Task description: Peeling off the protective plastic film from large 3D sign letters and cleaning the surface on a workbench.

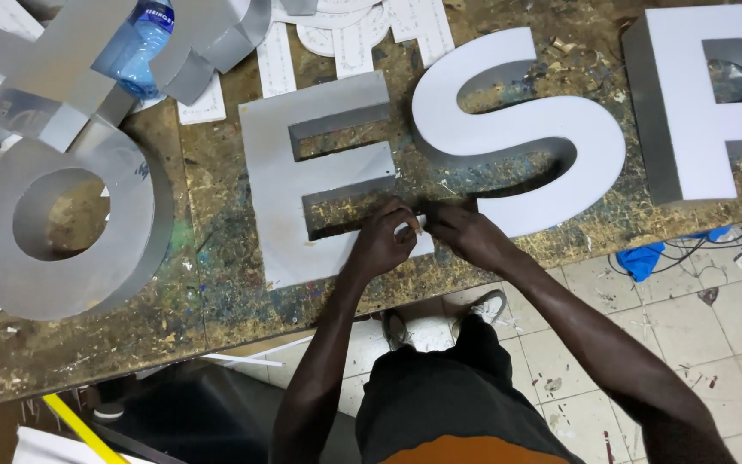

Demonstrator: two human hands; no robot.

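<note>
My left hand (381, 243) and right hand (465, 234) meet at the lower right corner of the E (324, 176), which lies flat on the table (216, 283) near its front edge so I can lean over it. My left fingers are curled shut, pinching a small white scrap (406, 227) at that corner; my right fingers are bunched closed against the same spot, steadying it. The S (521, 129) lies just beside, to the right. The O (62, 228) lies well to the left, out of my way.
</note>
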